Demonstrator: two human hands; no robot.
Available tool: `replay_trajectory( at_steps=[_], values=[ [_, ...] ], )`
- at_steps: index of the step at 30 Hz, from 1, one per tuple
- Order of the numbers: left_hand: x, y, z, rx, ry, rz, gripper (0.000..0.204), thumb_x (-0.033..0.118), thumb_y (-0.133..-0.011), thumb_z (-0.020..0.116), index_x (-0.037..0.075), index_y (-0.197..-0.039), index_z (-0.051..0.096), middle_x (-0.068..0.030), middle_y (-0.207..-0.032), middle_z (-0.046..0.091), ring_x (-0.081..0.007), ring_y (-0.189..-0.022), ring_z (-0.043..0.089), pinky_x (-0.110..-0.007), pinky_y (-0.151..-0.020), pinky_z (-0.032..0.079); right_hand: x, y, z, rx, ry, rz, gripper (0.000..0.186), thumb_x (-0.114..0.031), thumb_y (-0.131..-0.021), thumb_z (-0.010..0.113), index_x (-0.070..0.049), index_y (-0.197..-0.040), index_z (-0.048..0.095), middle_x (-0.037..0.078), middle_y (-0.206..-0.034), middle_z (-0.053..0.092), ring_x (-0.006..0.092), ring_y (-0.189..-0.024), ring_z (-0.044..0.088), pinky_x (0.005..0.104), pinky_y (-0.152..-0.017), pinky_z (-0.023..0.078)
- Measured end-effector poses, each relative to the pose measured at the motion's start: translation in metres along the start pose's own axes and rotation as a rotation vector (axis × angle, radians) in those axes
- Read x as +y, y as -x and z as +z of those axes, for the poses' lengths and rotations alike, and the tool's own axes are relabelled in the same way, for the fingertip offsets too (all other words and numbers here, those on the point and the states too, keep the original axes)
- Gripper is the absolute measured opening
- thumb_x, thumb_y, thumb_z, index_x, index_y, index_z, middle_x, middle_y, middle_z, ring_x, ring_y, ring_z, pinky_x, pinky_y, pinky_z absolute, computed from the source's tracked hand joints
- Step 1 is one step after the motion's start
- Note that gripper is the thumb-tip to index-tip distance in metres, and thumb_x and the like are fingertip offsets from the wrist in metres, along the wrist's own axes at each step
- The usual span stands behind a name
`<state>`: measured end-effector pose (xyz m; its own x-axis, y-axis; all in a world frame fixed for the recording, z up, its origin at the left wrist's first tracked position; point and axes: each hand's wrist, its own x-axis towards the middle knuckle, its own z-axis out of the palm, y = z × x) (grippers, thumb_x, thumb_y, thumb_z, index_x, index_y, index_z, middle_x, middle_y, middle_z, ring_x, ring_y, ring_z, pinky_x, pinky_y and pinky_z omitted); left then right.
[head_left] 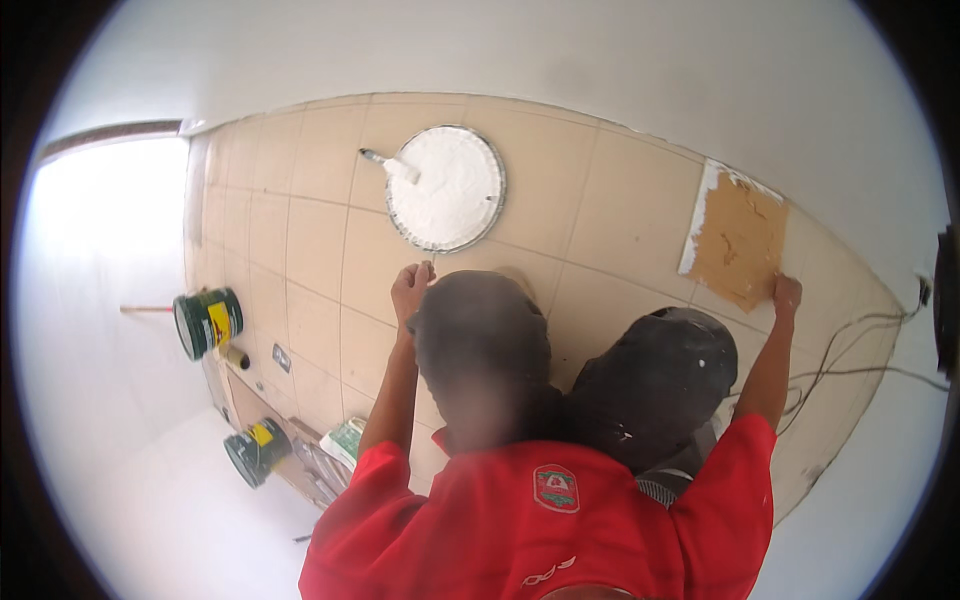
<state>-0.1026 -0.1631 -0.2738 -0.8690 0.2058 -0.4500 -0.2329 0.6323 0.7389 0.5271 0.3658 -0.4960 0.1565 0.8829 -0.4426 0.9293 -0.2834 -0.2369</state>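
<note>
My left hand (412,288) is closed in a pinch just below a round container (445,243) of white paste; whatever its fingers hold is too small to make out. A thin line runs from these fingers toward the container's rim. Across the paste's left edge lies a paintbrush (374,156), its white-coated head resting on the surface. At the right, my right hand (788,292) is closed at the lower right corner of a tan sheet (735,235). This sheet has white edges and a few darker torn-looking marks. My knees (480,330) are bent between both hands.
Beige floor tiles (540,180) meet a pale wall (600,60) at the top. Two dark green buckets (210,322) stand at left, near a tape roll (234,357) and a plastic bag (345,440). Cables (850,345) trail along the right. Bright light enters at upper left.
</note>
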Motion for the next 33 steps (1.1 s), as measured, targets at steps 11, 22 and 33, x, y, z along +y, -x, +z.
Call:
replay_trajectory(
  at_steps=[11,22,33],
  values=[
    [-0.098,-0.162,-0.018,0.176,0.308,-0.200,0.038,0.025,-0.103,0.053,-0.003,-0.127,0.059,-0.0126,-0.114,0.069,-0.0214,-0.098,0.067,-0.035,-0.082,0.055,-0.075,0.062,-0.024,0.674,0.054,-0.481,0.023,-0.017,-0.092,0.061,-0.001,-0.106,0.069,0.019,-0.104,0.071,0.0388,-0.094,0.067,0.0486,-0.086,0.052],
    [-0.084,-0.232,0.002,0.111,0.404,-0.177,0.054,0.043,-0.108,0.034,0.000,-0.125,0.061,-0.0082,-0.109,0.068,-0.0181,-0.092,0.063,-0.033,-0.080,0.050,-0.348,0.230,0.133,-0.397,-0.487,-0.945,0.036,-0.028,-0.103,0.052,0.000,-0.123,0.064,0.018,-0.118,0.068,0.0347,-0.109,0.067,0.0409,-0.095,0.052],
    [-0.049,-0.217,-0.008,-0.042,0.431,-0.248,0.068,0.054,-0.108,0.024,0.002,-0.144,0.050,-0.0133,-0.134,0.061,-0.0274,-0.120,0.056,-0.046,-0.103,0.043,-0.525,0.290,0.256,-0.618,-0.494,-0.869,0.054,-0.031,-0.100,0.053,0.004,-0.140,0.052,0.014,-0.113,0.069,0.0209,-0.096,0.068,0.0332,-0.085,0.054]
  ],
)
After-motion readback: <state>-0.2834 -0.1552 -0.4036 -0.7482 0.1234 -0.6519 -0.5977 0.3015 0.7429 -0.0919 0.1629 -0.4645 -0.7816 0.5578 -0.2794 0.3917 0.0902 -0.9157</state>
